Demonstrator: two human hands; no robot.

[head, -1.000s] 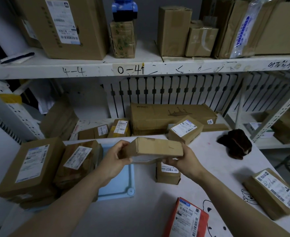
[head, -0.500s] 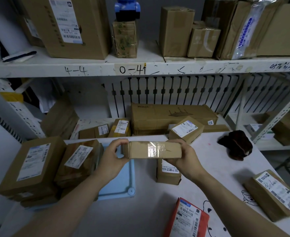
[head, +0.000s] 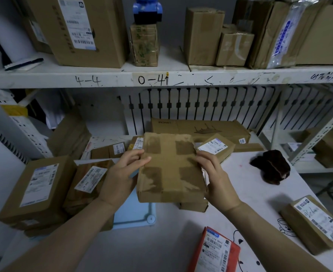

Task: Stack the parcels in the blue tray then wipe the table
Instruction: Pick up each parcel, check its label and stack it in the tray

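a brown parcel (head: 170,165) is in the air over the desk (head: 161,244), partly above the blue tray (head: 134,214). its taped broad face looks up and its long axis runs about 6 to 12 o'clock. the left hand (head: 120,173) grips its 9 o'clock edge and the right hand (head: 216,179) its 3 o'clock edge.

A white table (head: 181,242) with black cartoon drawings on its near right part carries a blue tray (head: 138,214) at its left. Just right of the tray lies a small brown parcel (head: 193,206). Nearer than the tray, to its right, lies a red parcel (head: 214,252), and farther right a labelled brown parcel (head: 314,224). Well right of the tray and farther back sits a crumpled dark brown cloth (head: 270,166).
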